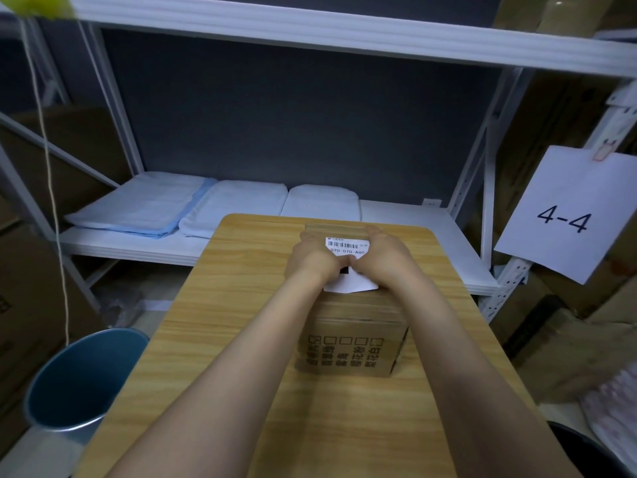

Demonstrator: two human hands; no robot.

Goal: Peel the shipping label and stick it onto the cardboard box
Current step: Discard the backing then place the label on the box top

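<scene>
A brown cardboard box [348, 343] with printed characters on its near side stands on a wooden table [220, 339]. A white shipping label [346, 244] with a barcode lies flat on the box's top. My left hand [312, 258] and my right hand [386, 257] both rest palm-down on the label, side by side, with the thumbs meeting at its middle. The label's far end and near edge show between and below the hands. Whether the label is stuck down I cannot tell.
A blue bin [82, 381] stands on the floor to the table's left. Behind the table a white shelf [413, 215] holds folded pale blue and white cloths [206, 205]. A paper sign "4-4" [565, 215] hangs at the right, with cartons around it.
</scene>
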